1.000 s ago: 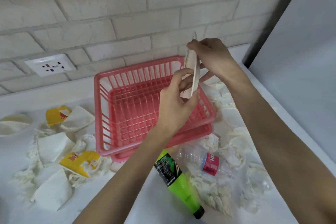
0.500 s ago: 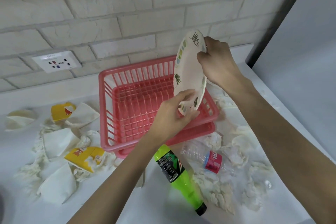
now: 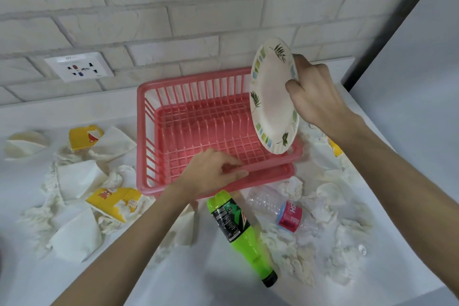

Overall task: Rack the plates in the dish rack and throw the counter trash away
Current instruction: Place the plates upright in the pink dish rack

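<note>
Pink dish rack (image 3: 188, 79): stood on the white bench (image 3: 198, 281) against the brick wall (image 3: 173, 7), on a matching pink tray; no plates in its slots.
Plate (image 3: 272, 104): white, leaf and colour-block rim; held on edge, tilted, over the right end of the dish rack. Lower edge was at the rack's right front corner; contact could not be told.
Right hand (image 3: 315, 97): gripped the plate's right rim, thumb on the face, fingers curled behind.
Left hand (image 3: 211, 174): lay on the near rim of the dish rack, fingers bent over the rim, thumb along its outer side, pinching the rim.
Green bottle (image 3: 238, 233): lay on its side just in front of the rack, black cap toward the camera.
Clear bottle (image 3: 280, 208): on its side beside the green bottle, pink label.
Yellow cartons (image 3: 114, 202): torn, left of the rack, among white paper pieces.
Crumpled tissue (image 3: 298, 256): scattered on both sides of the rack and round the bottles.
Wall socket (image 3: 79, 67): white, on the wall, upper left of the rack.
</note>
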